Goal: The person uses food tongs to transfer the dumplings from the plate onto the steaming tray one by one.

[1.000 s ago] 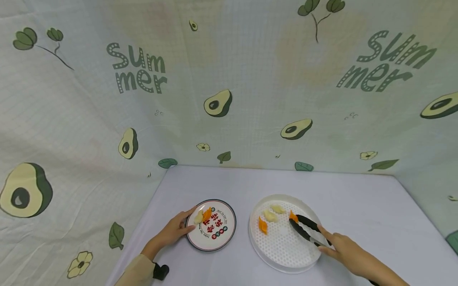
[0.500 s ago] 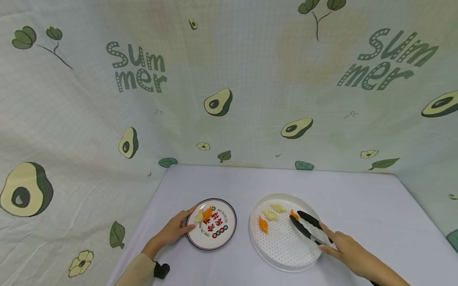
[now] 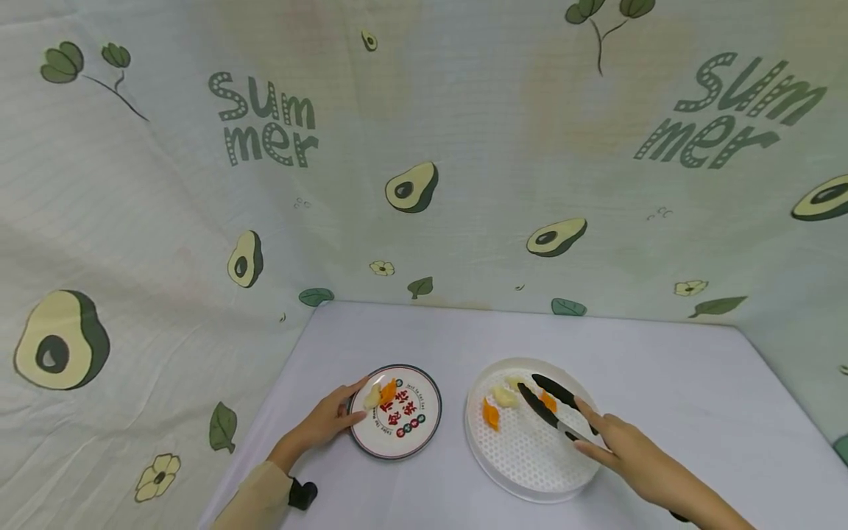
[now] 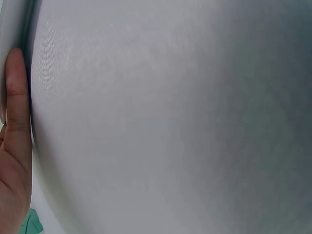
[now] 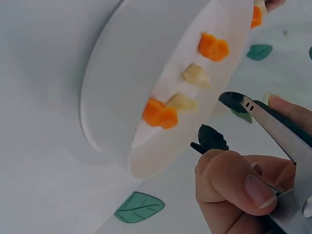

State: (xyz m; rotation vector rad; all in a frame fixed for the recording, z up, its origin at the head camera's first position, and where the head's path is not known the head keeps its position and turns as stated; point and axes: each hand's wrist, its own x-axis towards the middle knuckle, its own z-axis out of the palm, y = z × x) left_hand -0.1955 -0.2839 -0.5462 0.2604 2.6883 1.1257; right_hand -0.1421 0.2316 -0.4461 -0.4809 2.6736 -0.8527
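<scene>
Right hand (image 3: 626, 447) grips tongs (image 3: 538, 404), tips apart over tray (image 3: 536, 472) with 4 pieces (image 3: 490, 415) — off-centre bite could drop 1. Left hand (image 3: 331, 417) pinches plate (image 3: 392, 450); tilting could slide its 2 pieces (image 3: 389, 391).

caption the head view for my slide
Right grip holds tongs over a white tray; left grip touches a printed plate.
</scene>
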